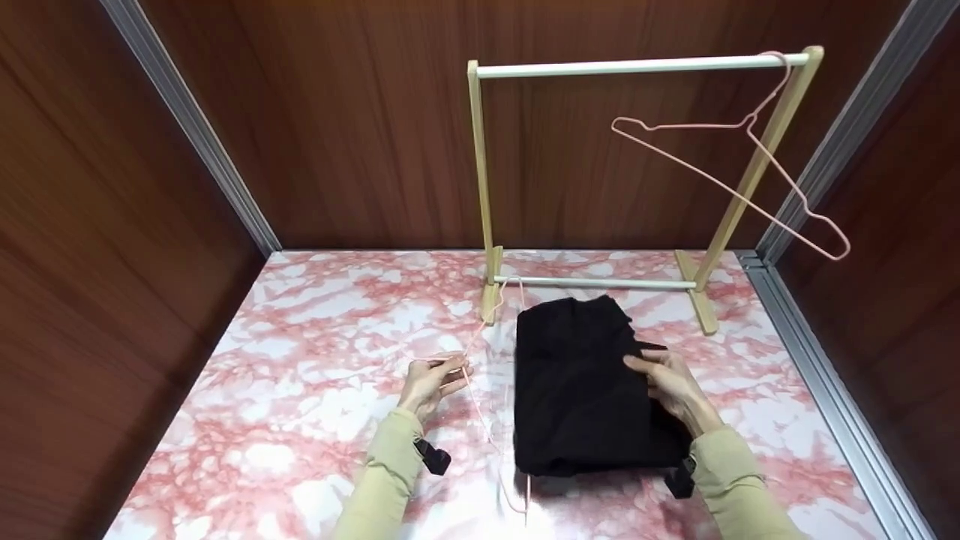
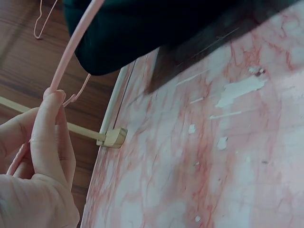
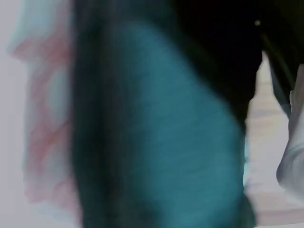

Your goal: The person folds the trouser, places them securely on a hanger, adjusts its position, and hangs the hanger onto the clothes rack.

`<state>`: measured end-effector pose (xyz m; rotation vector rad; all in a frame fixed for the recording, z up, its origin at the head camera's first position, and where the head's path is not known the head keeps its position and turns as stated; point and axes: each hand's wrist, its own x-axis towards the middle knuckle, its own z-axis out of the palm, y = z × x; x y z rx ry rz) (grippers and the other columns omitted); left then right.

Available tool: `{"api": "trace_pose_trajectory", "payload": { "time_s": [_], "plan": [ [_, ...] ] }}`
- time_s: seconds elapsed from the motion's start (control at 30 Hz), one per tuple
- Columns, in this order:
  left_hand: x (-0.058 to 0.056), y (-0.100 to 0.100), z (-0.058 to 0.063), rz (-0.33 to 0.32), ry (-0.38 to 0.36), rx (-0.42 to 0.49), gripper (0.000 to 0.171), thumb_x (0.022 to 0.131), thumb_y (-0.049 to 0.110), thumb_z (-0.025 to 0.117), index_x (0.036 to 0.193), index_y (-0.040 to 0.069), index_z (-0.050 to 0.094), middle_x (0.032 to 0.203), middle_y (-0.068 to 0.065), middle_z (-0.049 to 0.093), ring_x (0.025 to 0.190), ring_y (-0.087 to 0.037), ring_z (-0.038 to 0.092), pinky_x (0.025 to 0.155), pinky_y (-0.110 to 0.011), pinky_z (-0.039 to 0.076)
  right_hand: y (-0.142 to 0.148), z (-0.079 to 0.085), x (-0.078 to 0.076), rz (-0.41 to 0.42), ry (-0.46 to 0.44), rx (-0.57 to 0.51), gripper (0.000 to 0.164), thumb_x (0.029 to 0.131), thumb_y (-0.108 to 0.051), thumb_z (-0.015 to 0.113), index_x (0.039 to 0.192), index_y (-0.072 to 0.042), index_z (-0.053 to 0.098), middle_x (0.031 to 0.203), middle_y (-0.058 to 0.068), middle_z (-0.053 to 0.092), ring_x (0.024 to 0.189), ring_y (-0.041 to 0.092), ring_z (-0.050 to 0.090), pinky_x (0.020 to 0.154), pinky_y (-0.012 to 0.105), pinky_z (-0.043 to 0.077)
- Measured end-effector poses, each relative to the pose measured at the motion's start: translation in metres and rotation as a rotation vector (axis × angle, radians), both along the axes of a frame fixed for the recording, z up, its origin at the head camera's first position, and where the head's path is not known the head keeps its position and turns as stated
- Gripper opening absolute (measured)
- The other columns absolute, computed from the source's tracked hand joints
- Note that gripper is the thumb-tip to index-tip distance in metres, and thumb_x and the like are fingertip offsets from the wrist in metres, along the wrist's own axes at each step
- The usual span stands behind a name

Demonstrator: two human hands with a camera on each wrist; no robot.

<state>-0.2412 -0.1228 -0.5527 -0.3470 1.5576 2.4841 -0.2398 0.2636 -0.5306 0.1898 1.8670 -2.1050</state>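
Note:
Near the middle of the table, my left hand (image 1: pixel 433 381) pinches a thin pink wire hanger (image 2: pixel 71 50) between thumb and fingers. Its hook points toward the rack, and its lower corner shows below the cloth's near edge. To the right is a folded black garment (image 1: pixel 577 390), overlapping part of the hanger in the head view. My right hand (image 1: pixel 671 379) grips the garment's right side, thumb on top and fingers behind it. Up close in the right wrist view, the blurred cloth (image 3: pixel 185 133) looks teal and fills most of the picture.
A wooden rack with a white top rail (image 1: pixel 630 68) stands at the back right. From the rail's right end hangs a second pink hanger (image 1: pixel 697 172). Dark wood-look walls (image 1: pixel 360 150) enclose the pink-and-white marbled table (image 1: pixel 300 352).

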Motion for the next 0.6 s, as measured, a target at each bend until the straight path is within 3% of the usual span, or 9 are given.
{"api": "trace_pose_trajectory", "payload": {
  "time_s": [0.07, 0.23, 0.3, 0.4, 0.47, 0.6],
  "plan": [
    [0.000, 0.002, -0.002, -0.007, 0.004, -0.008, 0.038, 0.093, -0.003, 0.065, 0.125, -0.021, 0.055, 0.082, -0.008, 0.074, 0.076, -0.017, 0.074, 0.079, -0.031, 0.063, 0.002, -0.009, -0.001, -0.006, 0.010, 0.072, 0.006, 0.096, -0.013, 0.067, 0.097, -0.011, 0.072, 0.073, -0.004, 0.073, 0.061, 0.009, 0.070, 0.059, 0.025, 0.059],
    [0.000, 0.005, -0.008, -0.017, -0.008, -0.010, 0.043, 0.093, -0.003, 0.065, 0.129, -0.022, 0.052, 0.080, -0.007, 0.074, 0.074, -0.015, 0.073, 0.075, -0.028, 0.063, -0.006, -0.023, -0.001, -0.018, 0.043, 0.316, 0.030, 0.098, -0.011, 0.062, 0.117, 0.012, 0.059, 0.080, -0.001, 0.069, 0.064, 0.009, 0.066, 0.057, 0.025, 0.057],
    [0.001, 0.004, -0.010, -0.015, -0.005, -0.002, 0.040, 0.094, -0.003, 0.064, 0.127, -0.021, 0.054, 0.081, -0.007, 0.074, 0.075, -0.015, 0.074, 0.075, -0.028, 0.063, -0.011, -0.024, -0.002, -0.019, 0.055, 0.444, 0.041, 0.098, -0.011, 0.060, 0.125, 0.018, 0.052, 0.090, 0.011, 0.069, 0.068, 0.010, 0.064, 0.056, 0.025, 0.055],
    [0.002, 0.002, -0.011, -0.015, -0.001, 0.004, 0.034, 0.094, -0.003, 0.064, 0.123, -0.019, 0.058, 0.085, -0.010, 0.075, 0.078, -0.017, 0.075, 0.078, -0.030, 0.063, -0.015, -0.023, -0.002, -0.004, 0.056, 0.613, 0.049, 0.097, -0.013, 0.059, 0.132, 0.019, 0.046, 0.114, 0.028, 0.063, 0.077, 0.015, 0.061, 0.055, 0.026, 0.053],
    [0.003, 0.001, -0.011, -0.018, -0.003, 0.003, 0.032, 0.094, -0.003, 0.064, 0.122, -0.018, 0.059, 0.086, -0.011, 0.075, 0.080, -0.019, 0.075, 0.080, -0.031, 0.063, -0.016, -0.021, -0.004, 0.012, 0.034, 0.649, 0.050, 0.096, -0.014, 0.059, 0.134, 0.016, 0.045, 0.120, 0.030, 0.060, 0.080, 0.017, 0.059, 0.057, 0.028, 0.054],
    [0.003, -0.001, -0.012, -0.025, -0.016, 0.000, 0.034, 0.093, -0.004, 0.064, 0.124, -0.018, 0.058, 0.085, -0.010, 0.075, 0.081, -0.019, 0.075, 0.082, -0.032, 0.062, -0.017, -0.016, -0.008, 0.063, -0.051, 0.615, 0.051, 0.096, -0.020, 0.060, 0.134, 0.008, 0.043, 0.099, 0.013, 0.056, 0.075, 0.017, 0.051, 0.060, 0.030, 0.053]
  ]
}}
